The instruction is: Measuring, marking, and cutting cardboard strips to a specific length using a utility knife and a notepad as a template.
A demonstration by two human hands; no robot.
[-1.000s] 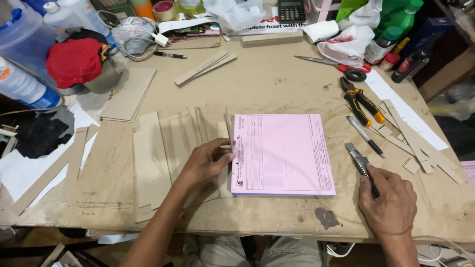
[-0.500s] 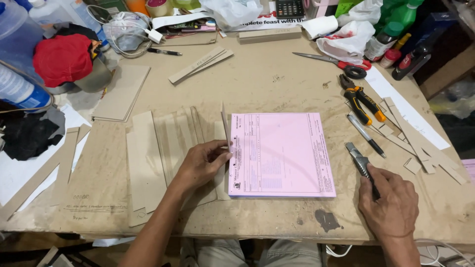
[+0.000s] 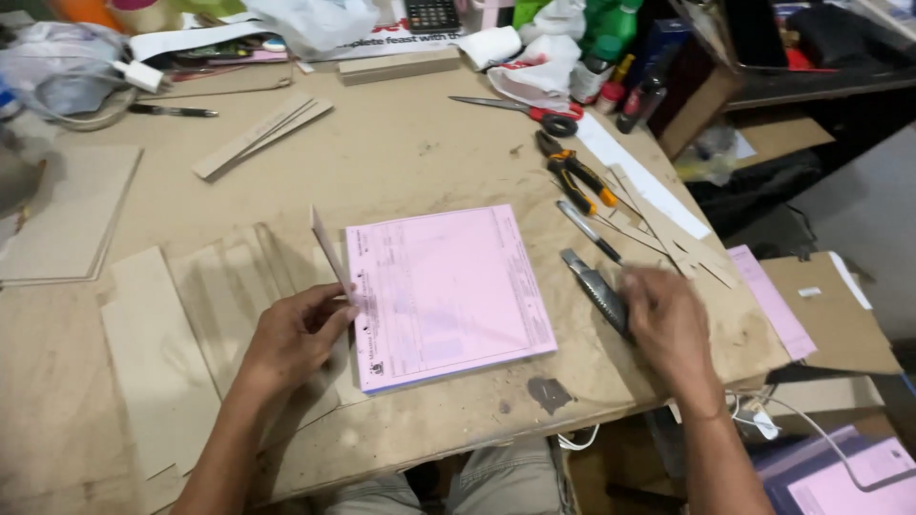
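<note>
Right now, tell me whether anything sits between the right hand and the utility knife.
Nothing visible does. The right hand already lies on the handle end of the utility knife, beside the pink pad. The left hand holds a thin wooden strip at the pad's other edge.

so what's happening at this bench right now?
A person sits at a cluttered workbench. The left hand pinches a thin strip of board, stood on edge along the left side of a pink paper pad. The right hand rests over the rear end of a utility knife lying on the bench. Pliers, a pen and red-handled scissors lie beyond the knife.
</note>
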